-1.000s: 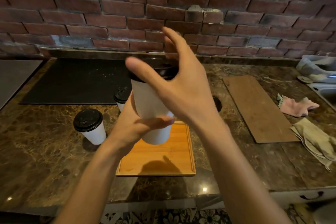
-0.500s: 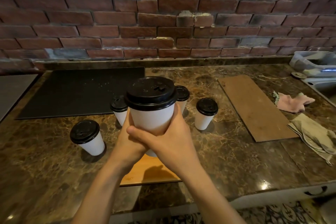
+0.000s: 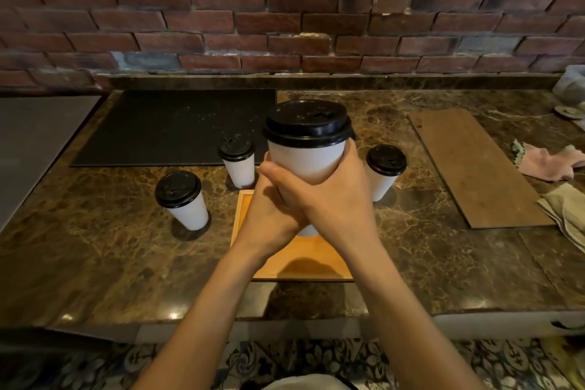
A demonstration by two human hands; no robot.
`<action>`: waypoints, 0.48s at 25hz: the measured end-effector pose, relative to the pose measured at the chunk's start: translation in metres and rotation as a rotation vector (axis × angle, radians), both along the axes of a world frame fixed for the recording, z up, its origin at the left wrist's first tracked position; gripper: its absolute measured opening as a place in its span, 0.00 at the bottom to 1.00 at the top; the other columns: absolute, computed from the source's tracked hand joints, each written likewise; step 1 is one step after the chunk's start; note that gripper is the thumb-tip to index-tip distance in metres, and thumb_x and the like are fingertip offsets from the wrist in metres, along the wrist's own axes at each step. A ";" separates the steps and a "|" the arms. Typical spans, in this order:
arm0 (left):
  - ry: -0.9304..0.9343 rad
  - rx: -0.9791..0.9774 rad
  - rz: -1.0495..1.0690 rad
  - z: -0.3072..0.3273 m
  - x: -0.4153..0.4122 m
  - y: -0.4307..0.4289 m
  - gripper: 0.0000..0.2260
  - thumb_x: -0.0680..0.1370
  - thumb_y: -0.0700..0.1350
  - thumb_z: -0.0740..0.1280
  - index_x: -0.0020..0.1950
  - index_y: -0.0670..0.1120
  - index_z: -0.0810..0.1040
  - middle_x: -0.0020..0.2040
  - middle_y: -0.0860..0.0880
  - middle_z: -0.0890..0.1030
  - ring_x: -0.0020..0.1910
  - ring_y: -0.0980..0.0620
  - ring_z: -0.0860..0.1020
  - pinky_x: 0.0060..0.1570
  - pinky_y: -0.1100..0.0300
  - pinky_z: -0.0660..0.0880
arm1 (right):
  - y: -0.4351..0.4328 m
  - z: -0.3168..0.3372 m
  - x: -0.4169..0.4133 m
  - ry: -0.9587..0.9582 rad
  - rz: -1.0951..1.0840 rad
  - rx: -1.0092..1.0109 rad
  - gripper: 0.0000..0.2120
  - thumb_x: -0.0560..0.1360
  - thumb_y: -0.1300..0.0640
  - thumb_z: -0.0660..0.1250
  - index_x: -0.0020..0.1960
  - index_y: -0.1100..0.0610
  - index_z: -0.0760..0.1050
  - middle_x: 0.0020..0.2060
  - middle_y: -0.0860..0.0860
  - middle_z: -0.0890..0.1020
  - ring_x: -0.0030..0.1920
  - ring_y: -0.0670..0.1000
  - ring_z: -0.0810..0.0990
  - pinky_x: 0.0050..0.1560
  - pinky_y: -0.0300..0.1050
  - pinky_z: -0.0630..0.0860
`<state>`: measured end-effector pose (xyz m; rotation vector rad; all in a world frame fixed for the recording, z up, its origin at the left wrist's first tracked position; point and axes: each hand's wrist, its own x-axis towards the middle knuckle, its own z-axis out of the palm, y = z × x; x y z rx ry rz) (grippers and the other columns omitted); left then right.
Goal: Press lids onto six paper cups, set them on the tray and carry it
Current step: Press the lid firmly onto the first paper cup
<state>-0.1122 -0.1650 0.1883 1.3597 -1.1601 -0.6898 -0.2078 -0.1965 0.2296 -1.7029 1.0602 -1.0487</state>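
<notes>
1. Paper cup (image 3: pixel 305 158), with its black lid (image 3: pixel 307 122) seated on the rim, is upright in the air above the wooden tray (image 3: pixel 242 215).
2. Both my hands hold it. My left hand (image 3: pixel 269 209) wraps the lower wall, and my right hand (image 3: pixel 332 199) curls round from the right, its fingers overlapping the left.
3. I judge this cup's lid is pressed home, so the step in hand is setting it on the tray. No cup shows on the part of the tray I can see.
4. Three other lidded cups stand on the counter (image 3: pixel 427 247): the left cup (image 3: pixel 186 203), the middle cup (image 3: pixel 239 161) and the right cup (image 3: pixel 384 172). Others may be hidden behind the one I hold.
5. Next I should lower it level toward a far corner, leaving room for the rest, and loosen my grip only once the base sits flat.
</notes>
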 end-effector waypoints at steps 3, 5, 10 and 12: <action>0.009 -0.002 -0.037 -0.001 0.001 -0.001 0.29 0.69 0.33 0.73 0.67 0.36 0.68 0.59 0.48 0.78 0.56 0.62 0.77 0.51 0.71 0.74 | -0.002 0.002 -0.002 0.005 0.006 0.000 0.40 0.58 0.37 0.77 0.66 0.48 0.69 0.58 0.44 0.79 0.62 0.47 0.77 0.62 0.54 0.76; 0.021 -0.004 -0.050 -0.002 0.004 -0.001 0.30 0.68 0.31 0.73 0.68 0.36 0.67 0.59 0.48 0.78 0.57 0.62 0.77 0.51 0.72 0.73 | -0.003 0.002 -0.004 0.004 0.019 0.004 0.41 0.57 0.34 0.75 0.65 0.48 0.69 0.57 0.43 0.79 0.60 0.46 0.78 0.60 0.54 0.77; 0.026 0.009 -0.090 0.000 0.011 -0.002 0.34 0.66 0.33 0.76 0.69 0.39 0.66 0.62 0.49 0.78 0.59 0.60 0.77 0.53 0.69 0.74 | -0.005 0.007 -0.008 0.032 0.038 0.009 0.43 0.54 0.30 0.71 0.64 0.46 0.69 0.56 0.43 0.79 0.60 0.47 0.78 0.61 0.54 0.77; 0.019 0.017 -0.097 0.003 0.011 -0.002 0.35 0.66 0.34 0.77 0.69 0.40 0.67 0.62 0.49 0.78 0.59 0.59 0.77 0.54 0.68 0.74 | -0.007 0.009 -0.010 0.027 0.059 0.008 0.42 0.53 0.30 0.71 0.63 0.44 0.69 0.57 0.43 0.79 0.62 0.49 0.77 0.62 0.56 0.76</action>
